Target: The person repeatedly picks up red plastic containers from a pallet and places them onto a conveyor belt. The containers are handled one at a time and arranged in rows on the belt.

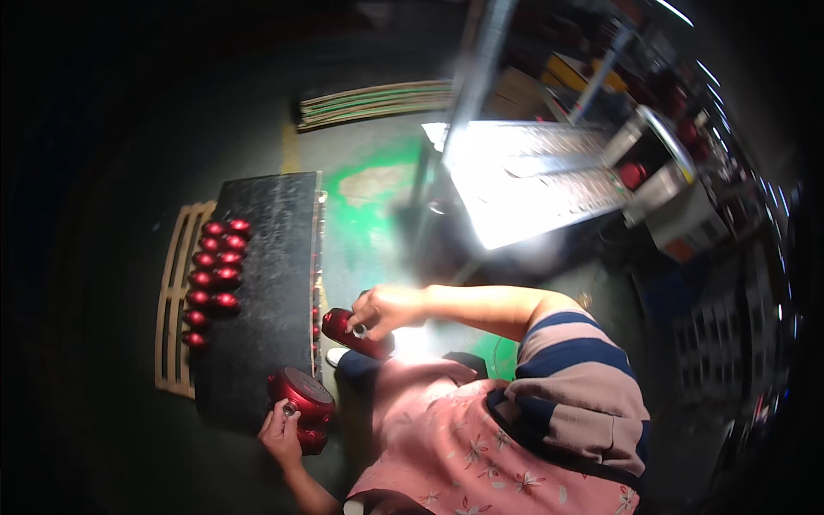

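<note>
Red pot (307, 393): I'm holding it by the dark slab's (270, 257) near end, its round grey base showing; its inside is hidden.
Left hand (280, 434): my forearm is slanting up from the lower edge, and my fingers are pinching the pot's short stub.
Right hand (376, 311): I'm holding my forearm level, fingers gripping a second red pot (337, 324) by its stub, just right of the slab.
Slab: it's carrying rounded red pieces (227, 274) along its left side.
Pallet (178, 300): it's jutting out beyond them.
Bright table (524, 202): it's standing well apart, to the right.
</note>
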A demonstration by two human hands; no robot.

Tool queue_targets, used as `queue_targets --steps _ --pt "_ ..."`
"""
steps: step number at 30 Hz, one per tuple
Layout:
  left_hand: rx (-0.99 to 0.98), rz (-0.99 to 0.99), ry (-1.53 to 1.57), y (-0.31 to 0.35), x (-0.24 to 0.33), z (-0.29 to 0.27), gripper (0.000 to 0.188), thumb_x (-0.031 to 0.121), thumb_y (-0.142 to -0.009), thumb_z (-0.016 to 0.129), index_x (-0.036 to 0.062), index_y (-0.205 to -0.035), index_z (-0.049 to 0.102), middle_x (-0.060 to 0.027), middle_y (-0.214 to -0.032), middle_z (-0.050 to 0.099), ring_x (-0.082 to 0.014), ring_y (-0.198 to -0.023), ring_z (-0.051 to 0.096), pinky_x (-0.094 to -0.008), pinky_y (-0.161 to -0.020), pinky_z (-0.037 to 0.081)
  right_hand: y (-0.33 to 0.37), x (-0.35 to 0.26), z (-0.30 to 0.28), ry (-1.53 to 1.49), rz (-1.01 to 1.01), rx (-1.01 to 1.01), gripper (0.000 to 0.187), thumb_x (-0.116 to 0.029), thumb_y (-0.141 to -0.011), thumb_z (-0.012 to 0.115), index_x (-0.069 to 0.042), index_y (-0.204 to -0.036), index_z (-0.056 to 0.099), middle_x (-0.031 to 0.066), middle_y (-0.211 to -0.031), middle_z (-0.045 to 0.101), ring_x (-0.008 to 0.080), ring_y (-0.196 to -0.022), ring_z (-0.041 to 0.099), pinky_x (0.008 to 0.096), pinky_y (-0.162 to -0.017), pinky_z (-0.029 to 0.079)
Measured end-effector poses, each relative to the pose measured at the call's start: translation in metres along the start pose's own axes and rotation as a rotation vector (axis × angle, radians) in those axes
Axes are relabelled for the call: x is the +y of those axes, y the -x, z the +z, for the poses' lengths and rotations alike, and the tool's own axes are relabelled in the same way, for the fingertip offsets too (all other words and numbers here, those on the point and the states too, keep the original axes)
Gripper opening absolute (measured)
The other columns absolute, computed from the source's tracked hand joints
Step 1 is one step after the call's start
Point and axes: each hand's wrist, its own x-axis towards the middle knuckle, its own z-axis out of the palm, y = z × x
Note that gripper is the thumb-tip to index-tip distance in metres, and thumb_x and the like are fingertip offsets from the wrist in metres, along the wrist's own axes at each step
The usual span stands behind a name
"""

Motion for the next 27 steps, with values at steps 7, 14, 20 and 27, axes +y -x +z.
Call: queue_targets --steps 7,14,20,27 --pt "-0.274 -0.122 0.11 -0.008 0.045 0.069 0.026 -0.011 -0.072 0.07 -0.0044 -0.098 0.069 -0.0021 -0.07 0.054 -0.0067 -0.065 0.051 -0.0231 -0.06 0.043 0.156 -0.006 -0.004 0.12 0.308 0.223 0.04 -0.025 -0.078 0.067 -0.006 -0.113 0.07 0.0173 -0.09 0.063 0.0309 -0.084 0.062 0.0391 -0.076 0.049" --pt "-0.635 0.017 0.103 -0.052 0.117 0.193 0.023 -0.004 -0.076 0.07 -0.003 -0.099 0.069 -0.0058 -0.071 0.06 -0.0079 -0.065 0.054 -0.0249 -0.06 0.044 0.314 0.017 -0.033 -0.093 0.632 0.667 0.029 -0.019 -0.079 0.071 -0.009 -0.106 0.073 0.0073 -0.077 0.061 0.0179 -0.074 0.057 0.0306 -0.072 0.047" --pt "-0.743 0.012 0.306 -0.109 0.208 0.354 0.024 -0.007 -0.081 0.069 -0.0039 -0.105 0.071 0.0025 -0.08 0.061 -0.0028 -0.062 0.048 -0.0186 -0.054 0.037 0.404 0.034 -0.142 0.015 0.651 0.924 0.029 -0.01 -0.073 0.074 -0.007 -0.101 0.074 0.0049 -0.072 0.056 0.0142 -0.065 0.053 0.0288 -0.064 0.047" --pt "-0.761 -0.179 0.332 -0.181 0.281 0.536 0.029 -0.001 -0.086 0.069 0.0035 -0.114 0.071 0.0061 -0.084 0.062 -0.0003 -0.063 0.045 -0.0166 -0.054 0.034 0.431 0.099 -0.286 0.175 0.582 0.879 0.033 -0.009 -0.071 0.073 -0.008 -0.104 0.074 0.0064 -0.073 0.059 0.0135 -0.063 0.054 0.0279 -0.06 0.046"
